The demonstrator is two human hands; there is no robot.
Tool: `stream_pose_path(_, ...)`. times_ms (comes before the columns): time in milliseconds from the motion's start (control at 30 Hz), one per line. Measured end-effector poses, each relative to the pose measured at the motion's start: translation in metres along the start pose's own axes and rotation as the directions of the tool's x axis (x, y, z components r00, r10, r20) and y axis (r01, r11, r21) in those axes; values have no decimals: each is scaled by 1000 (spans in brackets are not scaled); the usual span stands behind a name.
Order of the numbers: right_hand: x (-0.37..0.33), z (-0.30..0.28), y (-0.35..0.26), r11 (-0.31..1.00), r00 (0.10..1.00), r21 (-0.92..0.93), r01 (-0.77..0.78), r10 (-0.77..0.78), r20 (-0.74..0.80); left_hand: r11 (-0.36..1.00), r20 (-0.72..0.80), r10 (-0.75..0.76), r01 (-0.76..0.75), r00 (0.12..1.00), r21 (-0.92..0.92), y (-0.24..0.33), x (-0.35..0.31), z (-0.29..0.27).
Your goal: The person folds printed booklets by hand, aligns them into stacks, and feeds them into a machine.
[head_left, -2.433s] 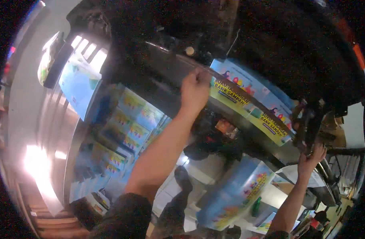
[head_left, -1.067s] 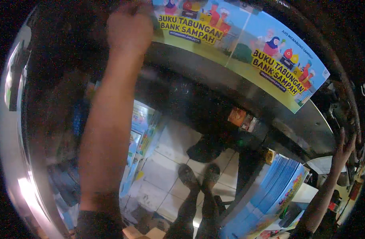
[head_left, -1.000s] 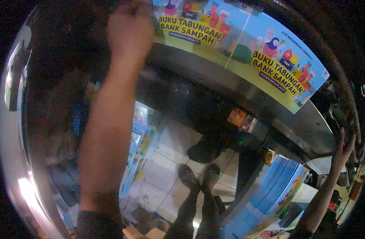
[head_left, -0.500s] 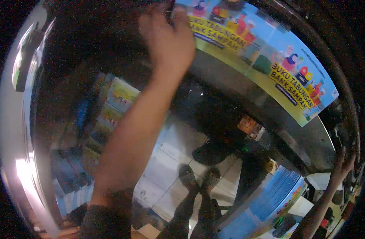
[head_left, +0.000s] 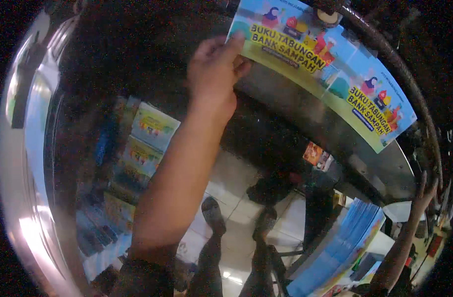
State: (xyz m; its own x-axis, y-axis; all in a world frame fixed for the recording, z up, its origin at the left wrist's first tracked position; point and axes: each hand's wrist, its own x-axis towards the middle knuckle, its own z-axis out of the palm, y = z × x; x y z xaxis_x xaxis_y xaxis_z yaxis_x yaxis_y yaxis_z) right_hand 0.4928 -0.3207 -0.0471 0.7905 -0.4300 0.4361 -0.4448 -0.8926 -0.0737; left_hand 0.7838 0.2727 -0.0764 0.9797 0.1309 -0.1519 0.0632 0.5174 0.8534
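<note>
Pinched at its left end by my left hand [head_left: 214, 69] is a printed sheet [head_left: 305, 74], blue and yellow-green, bearing two like cover designs with cartoon figures side by side. My thumb lies on top of the sheet and my other fingers are curled at its edge. The sheet rests along a grey metal ledge [head_left: 305, 106] of a dark machine. Far to the right, my right hand [head_left: 425, 190] is by the machine's curved dark rim, with fingers stretched out and apart; I see nothing in it. The rim's shadow makes its contact there hard to make out.
A tall stack of blue printed sheets [head_left: 335, 247] stands at lower right. Piles of printed covers [head_left: 149, 131] lie left of my forearm. Below are a tiled floor [head_left: 231, 198] and my feet. A small orange picture card [head_left: 313, 153] sits under the ledge.
My left hand has come down a little and closed on the sheet's left end. The sheet has shifted slightly. My right hand has stayed by the rim.
</note>
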Motion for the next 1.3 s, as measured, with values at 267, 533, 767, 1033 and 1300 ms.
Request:
stream_pose_path(267,-3,-3,26,969,992,-224,103,-118,-54,995,-2,-21,21,1000,101,12,1,-5)
stream_pose_path(533,-6,4,-2,943,976,-302,140,-183,-117,976,43,57,-64,997,208,8,5,-19)
stream_pose_path(767,-5,1,-15,924,965,-349,155,-217,-146,976,61,70,-81,996,203,10,13,-22)
stream_pose_path(1033,-2,2,-13,922,959,-344,178,-241,-150,988,39,67,-72,997,136,9,14,-18)
stream_pose_path(1300,-15,15,5,998,987,43,-40,47,-157,966,-72,75,-55,995,254,9,4,-8)
